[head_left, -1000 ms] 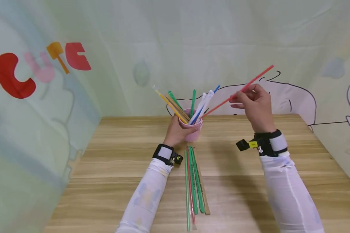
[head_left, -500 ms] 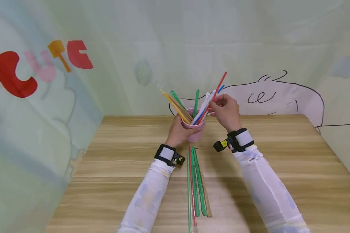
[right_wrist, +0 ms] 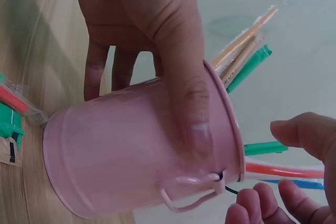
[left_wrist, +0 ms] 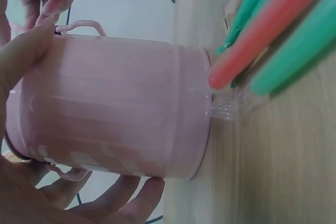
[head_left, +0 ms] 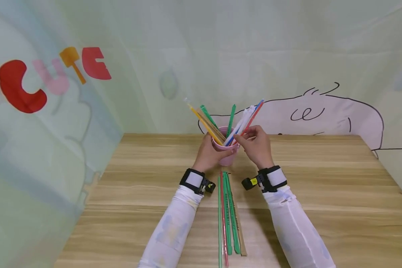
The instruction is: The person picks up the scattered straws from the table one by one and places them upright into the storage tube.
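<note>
A small pink bucket (head_left: 226, 160) with side handles stands on the table, held upright by my left hand (head_left: 208, 154), whose thumb lies across its front below the rim. The red straw (head_left: 255, 116) leans inside, against the bucket's right side. Close by it is my right hand (head_left: 257, 147); the right wrist view shows a gap between its thumb (right_wrist: 299, 132) and fingertips, with the red straw beyond, not pinched. A yellow straw (head_left: 201, 121), brown and green wrapped straws, white wrapped ones and a blue straw (right_wrist: 310, 184) also stick out of the bucket.
In front of the bucket, several straws lie lengthwise on the wooden table (head_left: 137, 193): a green one (head_left: 220, 223), a red one (head_left: 225, 227), green wrapped ones (head_left: 233, 223) and a brown wrapped one (head_left: 241, 234). A printed cloth backdrop (head_left: 201, 56) rises behind the table.
My right hand has brought the red straw leftward to the bucket, lowered it in and let go. My left hand has kept its grip on the bucket.
</note>
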`<action>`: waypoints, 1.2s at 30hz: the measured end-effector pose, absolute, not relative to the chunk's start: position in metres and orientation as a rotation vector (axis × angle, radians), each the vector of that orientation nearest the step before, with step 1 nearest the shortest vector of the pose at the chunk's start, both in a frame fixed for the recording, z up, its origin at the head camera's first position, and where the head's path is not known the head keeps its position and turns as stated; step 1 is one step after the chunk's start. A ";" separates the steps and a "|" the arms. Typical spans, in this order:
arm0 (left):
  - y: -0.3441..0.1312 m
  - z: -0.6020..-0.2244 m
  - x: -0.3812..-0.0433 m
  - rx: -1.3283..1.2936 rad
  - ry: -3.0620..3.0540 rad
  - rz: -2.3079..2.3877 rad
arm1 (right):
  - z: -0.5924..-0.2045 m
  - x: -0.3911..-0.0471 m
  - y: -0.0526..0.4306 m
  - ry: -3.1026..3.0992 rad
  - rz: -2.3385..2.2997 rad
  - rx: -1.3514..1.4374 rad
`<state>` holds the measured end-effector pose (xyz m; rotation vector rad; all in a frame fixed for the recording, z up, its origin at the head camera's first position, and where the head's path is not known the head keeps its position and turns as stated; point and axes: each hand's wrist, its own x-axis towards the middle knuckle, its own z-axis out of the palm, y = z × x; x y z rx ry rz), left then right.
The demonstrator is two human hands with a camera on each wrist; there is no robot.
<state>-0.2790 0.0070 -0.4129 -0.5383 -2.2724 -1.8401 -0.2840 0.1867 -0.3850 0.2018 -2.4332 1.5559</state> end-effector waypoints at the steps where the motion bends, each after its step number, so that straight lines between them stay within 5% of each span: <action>1: 0.007 -0.414 -0.280 -0.529 -2.282 -1.832 | -0.384 -0.282 0.189 -2.427 1.576 0.199; 12: 0.008 -0.407 -0.273 -0.505 -2.306 -1.834 | -0.380 -0.282 0.209 -2.519 1.747 0.259; 25: -0.003 -0.427 -0.286 -0.466 -2.440 -1.738 | -0.370 -0.260 0.179 -2.611 1.802 0.511; 36: -0.013 -0.427 -0.271 -0.257 -2.783 -1.436 | -0.416 -0.290 0.181 -2.617 1.747 0.514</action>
